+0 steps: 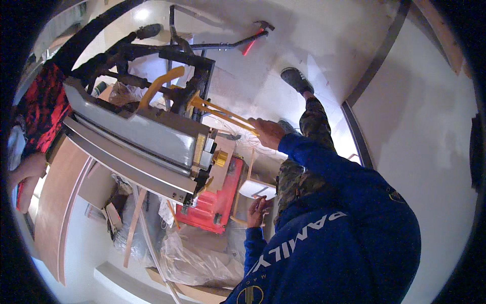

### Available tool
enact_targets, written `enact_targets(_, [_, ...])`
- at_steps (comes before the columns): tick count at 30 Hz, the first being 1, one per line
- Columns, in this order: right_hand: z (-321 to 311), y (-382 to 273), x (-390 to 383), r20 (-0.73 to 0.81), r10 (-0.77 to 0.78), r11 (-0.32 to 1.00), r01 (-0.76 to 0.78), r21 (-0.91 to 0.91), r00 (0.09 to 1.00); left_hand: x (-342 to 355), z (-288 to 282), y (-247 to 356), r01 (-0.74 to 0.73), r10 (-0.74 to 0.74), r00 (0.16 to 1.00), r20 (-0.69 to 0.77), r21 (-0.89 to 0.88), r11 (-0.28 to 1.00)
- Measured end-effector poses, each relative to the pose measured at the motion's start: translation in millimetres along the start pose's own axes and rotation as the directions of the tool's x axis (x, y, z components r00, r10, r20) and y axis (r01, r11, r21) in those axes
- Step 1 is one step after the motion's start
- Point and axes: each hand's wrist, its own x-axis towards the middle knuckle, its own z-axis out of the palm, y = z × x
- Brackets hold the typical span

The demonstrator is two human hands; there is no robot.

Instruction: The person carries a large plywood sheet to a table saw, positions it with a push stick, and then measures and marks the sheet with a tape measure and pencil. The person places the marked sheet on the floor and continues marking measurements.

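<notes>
At the right-hand end of the bulky grey machine [147, 139], the person's right hand [268, 133] has a closed grip on the outer end of a yellow two-bar strut [228, 120], which slants out from the machine's black tubular frame [223, 45]. The left hand [257, 210] is to the right of the machine and lower in view, fingers curled, just beside a small white panel [255, 189]; whether its grip holds anything, I cannot tell. A curved yellow handle [161, 85] rises above the machine's upper edge. Left of the machine, a co-worker's bare hand [29, 169] shows below a red-and-black sleeve [45, 104]. Below the machine's right end lies a red plastic case [202, 209], with crumpled clear sheeting [197, 258] under that. Well above and right of the machine, a red-handled hammer [248, 48] lies on the floor [314, 35], near the frame's outer tube.
</notes>
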Motion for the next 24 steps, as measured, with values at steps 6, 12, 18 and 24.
enact_targets(6, [-19, -25, 39, 0.01, -0.038, 0.996, 0.039, -0.076, 0.999, -4, 10, -16, 0.021, -0.02, 1.0, 0.021, -0.057, 0.998])
enact_targets(12, [-1, -55, 123, -0.117, -0.003, 0.999, 0.008, 0.048, 0.993, -4, 12, -30, -0.035, 0.037, 0.999, 0.033, -0.067, 0.997])
enact_targets(18, [5, -18, 49, -0.135, 0.052, 0.994, -0.065, -0.089, 0.989, -10, 3, -47, -0.068, 0.07, 0.998, 0.004, -0.198, 0.978])
enact_targets(24, [57, 67, 106, -0.078, -0.147, 0.971, 0.159, 0.177, 0.986, 2, 23, -67, -0.098, 0.101, 0.995, -0.001, -0.249, 0.964])
